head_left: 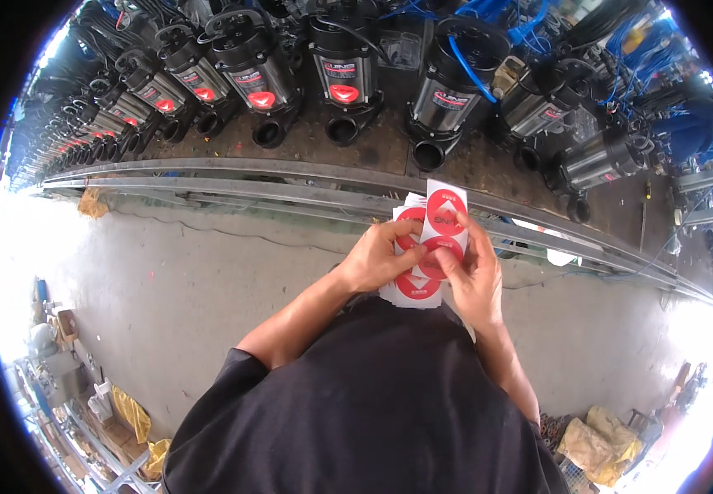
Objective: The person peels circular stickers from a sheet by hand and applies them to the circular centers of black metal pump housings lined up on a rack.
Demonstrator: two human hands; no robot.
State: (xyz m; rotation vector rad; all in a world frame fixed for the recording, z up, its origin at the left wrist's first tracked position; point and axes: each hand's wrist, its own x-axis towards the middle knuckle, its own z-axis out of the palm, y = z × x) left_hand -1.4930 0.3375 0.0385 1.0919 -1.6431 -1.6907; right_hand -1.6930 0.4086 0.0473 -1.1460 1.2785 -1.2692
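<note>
My left hand [379,257] is closed on a stack of white sticker sheets [418,290] printed with round red labels. One sheet with two round red stickers [447,212] is pinched by my right hand [478,278], over the right part of the stack. Both thumbs lie near the lower red circle, and I cannot tell whether that sticker is peeling off its backing. Beyond my hands stands a steel and black submersible pump [447,103] without a red sticker on its visible side. The pump [344,74] to its left carries one low on its body.
Several more pumps [259,78] line the long workbench [307,156], whose metal edge rail [233,175] runs between me and them. Blue cables lie behind the pumps at the right. A cable [233,235] crosses the concrete floor. Yellow sacks [599,445] lie behind me.
</note>
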